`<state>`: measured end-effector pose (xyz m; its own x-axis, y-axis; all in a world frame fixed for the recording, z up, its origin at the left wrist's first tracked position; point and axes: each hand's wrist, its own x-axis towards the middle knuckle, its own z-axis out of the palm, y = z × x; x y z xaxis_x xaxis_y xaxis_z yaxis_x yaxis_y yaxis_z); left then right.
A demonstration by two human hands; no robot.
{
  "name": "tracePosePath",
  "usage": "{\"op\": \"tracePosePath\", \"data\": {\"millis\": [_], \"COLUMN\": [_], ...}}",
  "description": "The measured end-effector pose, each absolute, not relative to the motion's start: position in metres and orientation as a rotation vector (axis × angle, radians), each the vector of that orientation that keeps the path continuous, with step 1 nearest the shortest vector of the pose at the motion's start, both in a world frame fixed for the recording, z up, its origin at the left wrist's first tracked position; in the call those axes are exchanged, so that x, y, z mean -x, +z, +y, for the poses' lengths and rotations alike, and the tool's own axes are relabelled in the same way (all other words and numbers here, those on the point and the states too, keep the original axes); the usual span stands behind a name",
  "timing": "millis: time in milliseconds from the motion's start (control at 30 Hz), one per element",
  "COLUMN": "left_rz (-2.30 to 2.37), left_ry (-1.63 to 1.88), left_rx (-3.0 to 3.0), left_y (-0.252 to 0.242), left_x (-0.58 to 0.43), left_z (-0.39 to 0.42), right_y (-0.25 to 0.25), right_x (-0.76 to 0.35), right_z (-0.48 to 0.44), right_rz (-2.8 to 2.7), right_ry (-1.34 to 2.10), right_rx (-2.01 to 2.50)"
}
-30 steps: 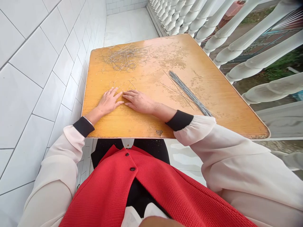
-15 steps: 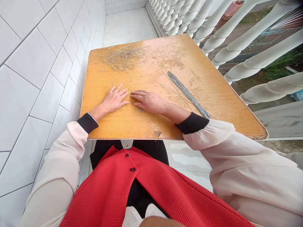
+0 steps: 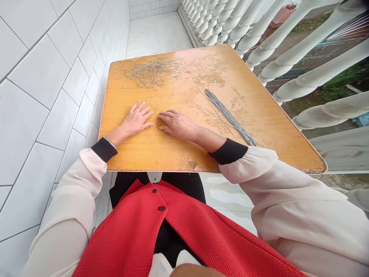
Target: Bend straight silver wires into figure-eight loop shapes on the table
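My left hand lies flat on the worn orange table, fingers spread, its tips touching a few bent wire hooks. Beside it my right hand also rests palm down with fingers stretched toward the same hooks. Neither hand holds anything. A bundle of straight grey wires lies diagonally to the right of my right wrist. A tangled heap of bent wire loops sits at the far left of the table.
A white tiled wall runs along the left, close to the table's edge. A white balustrade stands on the right. Tiled floor extends beyond the table. My red vest fills the lower view.
Both hands slid slightly forward toward the small hooks, and the fingertips, first touching each other, have come a little apart. The view shifted slightly.
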<state>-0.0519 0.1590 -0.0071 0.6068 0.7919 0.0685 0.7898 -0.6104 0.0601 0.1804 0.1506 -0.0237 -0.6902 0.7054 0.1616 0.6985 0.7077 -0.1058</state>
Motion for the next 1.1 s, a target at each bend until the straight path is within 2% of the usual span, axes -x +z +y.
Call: {"op": "tracePosePath", "data": {"millis": [400, 767, 1100], "left_rz": [1.383, 1.371, 1.402], "left_ry": [0.07, 0.14, 0.127], "left_rx": [-2.752, -2.743, -2.707], "left_y": [-0.007, -0.009, -0.012], "left_x": [0.047, 0.044, 0.043], "left_z": [0.155, 0.152, 0.148], "right_y": [-0.027, -0.022, -0.003], "right_x": [-0.157, -0.153, -0.138], "right_z": [0.128, 0.141, 0.126], "right_rz": [-2.671, -2.652, -2.673], "right_ry": [-0.188, -0.139, -0.168], "right_rx": [1.455, 1.49, 1.713]}}
